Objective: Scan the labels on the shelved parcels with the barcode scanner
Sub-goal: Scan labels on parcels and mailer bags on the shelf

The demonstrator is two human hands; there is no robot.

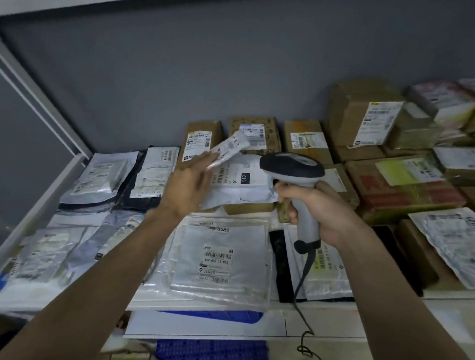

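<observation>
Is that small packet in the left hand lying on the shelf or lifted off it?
Lifted. The left hand holds the small packet by one end, tilted up above the parcels below.

We see a dim, bluish, evenly lit scene with no strong source visible; the grey back wall (237,68) reads flat and dull. Shadows are soft, darkest between the stacked parcels. Faint glare sits on the clear plastic mailer (220,262) near the shelf front. The small packet (228,148) held by the left hand (187,188) is smeared by motion blur. Wide-angle distortion bends the shelf frame (38,106) at the left, and the corners go soft.
</observation>
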